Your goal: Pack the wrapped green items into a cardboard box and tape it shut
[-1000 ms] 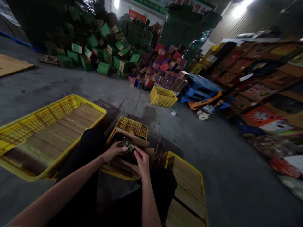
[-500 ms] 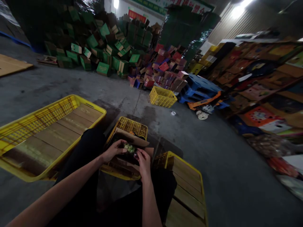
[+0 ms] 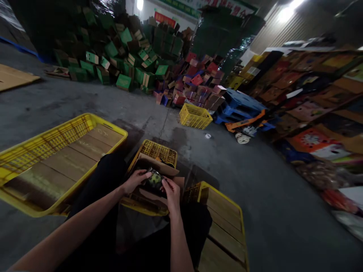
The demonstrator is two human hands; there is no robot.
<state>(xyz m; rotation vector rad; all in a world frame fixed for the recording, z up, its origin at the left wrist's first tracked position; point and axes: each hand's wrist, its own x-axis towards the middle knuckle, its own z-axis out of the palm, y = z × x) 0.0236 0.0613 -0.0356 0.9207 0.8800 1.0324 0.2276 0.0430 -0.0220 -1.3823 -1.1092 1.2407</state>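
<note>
Between my hands is a small shiny, clear-looking packet (image 3: pixel 155 181) with a pale green patch and dark spots; its contents are too dim to name. My left hand (image 3: pixel 136 180) pinches its left edge with thumb and fingers. On its right side, my right hand (image 3: pixel 171 189) is closed the same way. Both hands are over an opened cardboard box (image 3: pixel 168 170), its flaps folded outward and its inside dark. The box rests on a yellow plastic crate (image 3: pixel 159 150) between my knees.
To the left stands a large yellow crate (image 3: pixel 110 130) holding flat cardboard. Another yellow crate (image 3: pixel 241 211) with cardboard is by my right knee. Farther off are a small yellow crate (image 3: pixel 195 115), an orange pallet jack (image 3: pixel 245 121), blue pallets (image 3: pixel 241 100) and heaped green boxes (image 3: pixel 124 81).
The packet has turned and spread flatter between my hands, so more of its spotted green face shows. Both hands keep nearly the same place.
</note>
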